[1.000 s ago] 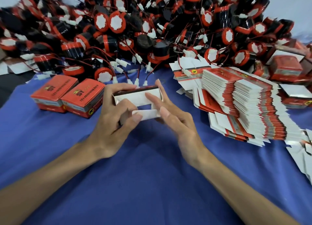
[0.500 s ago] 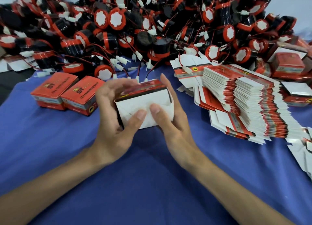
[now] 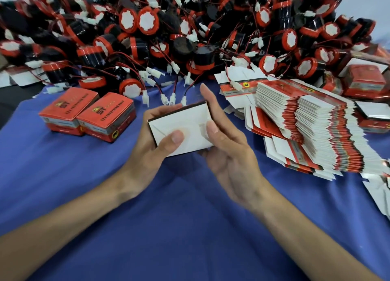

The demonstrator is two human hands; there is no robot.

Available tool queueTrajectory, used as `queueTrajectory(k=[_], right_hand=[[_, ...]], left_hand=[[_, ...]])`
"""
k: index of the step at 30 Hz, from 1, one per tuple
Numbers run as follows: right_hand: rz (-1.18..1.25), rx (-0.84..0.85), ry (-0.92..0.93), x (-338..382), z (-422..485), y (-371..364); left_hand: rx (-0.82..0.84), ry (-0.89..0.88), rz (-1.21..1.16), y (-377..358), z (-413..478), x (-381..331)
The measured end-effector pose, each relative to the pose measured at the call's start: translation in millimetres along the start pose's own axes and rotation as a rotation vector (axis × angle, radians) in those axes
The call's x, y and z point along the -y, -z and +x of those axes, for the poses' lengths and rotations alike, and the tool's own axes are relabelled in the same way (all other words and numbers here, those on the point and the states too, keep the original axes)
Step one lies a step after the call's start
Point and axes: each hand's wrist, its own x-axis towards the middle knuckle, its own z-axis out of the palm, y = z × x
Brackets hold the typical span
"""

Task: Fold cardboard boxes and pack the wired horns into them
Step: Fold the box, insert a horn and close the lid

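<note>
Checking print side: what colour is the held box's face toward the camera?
The box shows plain white there, clearest in the head view.

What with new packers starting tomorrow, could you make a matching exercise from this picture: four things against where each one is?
Things:
1. half-folded box
2. two closed red boxes
3. stack of flat box blanks
4. pile of wired horns

Places:
A. heaped at the far edge of the blue cloth
B. between left hand and right hand
C. fanned out, right of the hands
D. side by side, left of the hands

Pairs: 1-B, 2-D, 3-C, 4-A
</note>
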Motion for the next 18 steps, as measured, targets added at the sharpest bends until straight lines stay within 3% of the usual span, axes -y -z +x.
queueTrajectory(k=[6,18], right_hand=[[-0.057,-0.053,0.036,-3,0,-5],[-0.406,-0.085,0.147,-7,-3,-11]], left_hand=[[-0.012,-0.055,0.022,-7,-4,-4],[-0.028,-0.094,0.084,-5,-4,-2]])
